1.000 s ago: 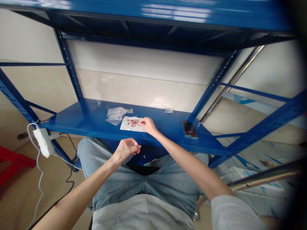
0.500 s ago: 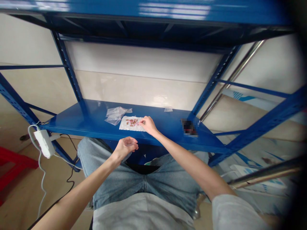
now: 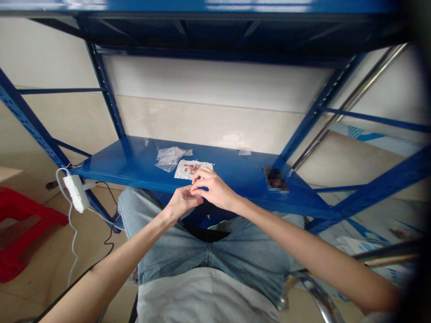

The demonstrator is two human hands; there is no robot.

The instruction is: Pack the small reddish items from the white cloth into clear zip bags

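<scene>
Soft, even daylight fills the scene, brightest on the pale wall [image 3: 208, 85], and shadows are faint. White glare streaks run along the top shelf [image 3: 256, 5], whose underside is dark; the lower shelf [image 3: 134, 159] carries a mild sheen, and the chrome pipe [image 3: 350, 94] glints. The wide lens bows the blue posts [image 3: 104, 89] outward near the edges, and the right edge fades into a black vignette. The left hand [image 3: 180, 204] and right hand [image 3: 213, 190] are sharp, without motion blur, yet the clear bag [image 3: 187, 195] pinched in the left one nearly vanishes against skin. 1 patch [image 3: 276, 178] on the lower shelf is pixelated.
</scene>
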